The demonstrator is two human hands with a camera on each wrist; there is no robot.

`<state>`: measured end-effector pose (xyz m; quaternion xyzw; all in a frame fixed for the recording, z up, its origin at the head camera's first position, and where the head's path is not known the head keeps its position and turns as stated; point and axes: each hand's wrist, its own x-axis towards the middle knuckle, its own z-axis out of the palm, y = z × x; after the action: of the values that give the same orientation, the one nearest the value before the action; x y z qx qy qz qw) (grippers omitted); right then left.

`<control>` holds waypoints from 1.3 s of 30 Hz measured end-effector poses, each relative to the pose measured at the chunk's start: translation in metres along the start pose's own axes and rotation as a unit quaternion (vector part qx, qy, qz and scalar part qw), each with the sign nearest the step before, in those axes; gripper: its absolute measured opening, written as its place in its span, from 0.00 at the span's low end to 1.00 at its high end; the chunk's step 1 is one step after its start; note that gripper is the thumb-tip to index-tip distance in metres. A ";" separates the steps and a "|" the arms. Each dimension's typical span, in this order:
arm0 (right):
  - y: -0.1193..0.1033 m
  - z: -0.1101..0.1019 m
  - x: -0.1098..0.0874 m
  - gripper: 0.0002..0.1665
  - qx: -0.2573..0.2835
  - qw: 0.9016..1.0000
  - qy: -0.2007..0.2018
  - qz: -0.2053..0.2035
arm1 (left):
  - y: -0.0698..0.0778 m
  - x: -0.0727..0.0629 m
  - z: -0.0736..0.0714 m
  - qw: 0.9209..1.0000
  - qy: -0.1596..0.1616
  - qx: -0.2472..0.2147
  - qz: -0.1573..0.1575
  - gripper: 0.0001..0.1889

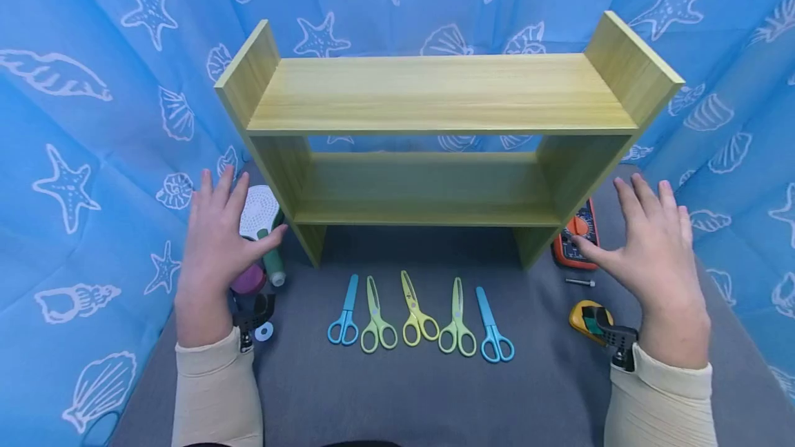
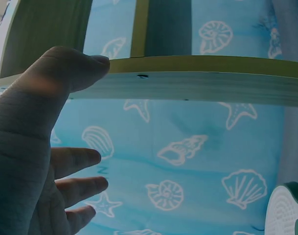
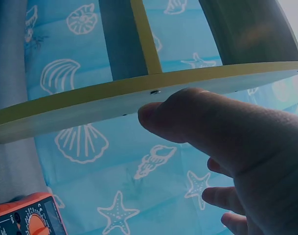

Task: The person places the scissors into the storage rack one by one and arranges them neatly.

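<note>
A two-tier wooden shelf [image 1: 435, 92] with raised side panels stands upright at the middle back of the table. My left hand [image 1: 214, 240] is held up beside its left side, fingers spread and straight, nothing in the grasp. On the other side my right hand [image 1: 658, 254] is likewise spread and holds nothing. In the left wrist view the thumb overlaps the front edge of the side panel [image 2: 197, 64]; in the right wrist view the thumb lies just below the opposite panel's edge [image 3: 90, 95]. Before the shelf lie several scissors in a row, among them yellow scissors [image 1: 413, 305] in the middle.
Near my left hand are a white dotted, green-edged object [image 1: 259, 207], a green tube [image 1: 274, 262], a pinkish-purple round thing [image 1: 250, 281] and a ring [image 1: 263, 332]. By my right hand lie an orange multimeter [image 1: 577, 243], a bolt [image 1: 580, 282] and a yellow tape measure [image 1: 582, 321]. A blue curtain [image 1: 124, 192] surrounds the table.
</note>
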<state>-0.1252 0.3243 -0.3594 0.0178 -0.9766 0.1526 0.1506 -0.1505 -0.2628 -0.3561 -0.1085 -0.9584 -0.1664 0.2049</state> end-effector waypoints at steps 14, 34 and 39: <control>-0.005 0.002 -0.006 0.63 0.000 1.000 -0.009 0.012 | -0.004 -0.007 -0.002 1.000 -0.002 -0.002 -0.016 0.55; -0.031 -0.030 -0.024 0.65 0.033 0.997 0.044 -0.048 | 0.017 -0.006 -0.009 0.978 0.193 -0.073 0.043 0.46; -0.041 -0.038 -0.032 0.65 0.049 0.994 0.056 -0.083 | 0.027 -0.006 -0.008 0.970 0.225 -0.081 0.037 0.42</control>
<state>-0.0800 0.2960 -0.3224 0.0972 -0.9531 0.1879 0.2166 -0.1351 -0.2417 -0.3447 -0.1198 -0.8664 -0.2562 0.4115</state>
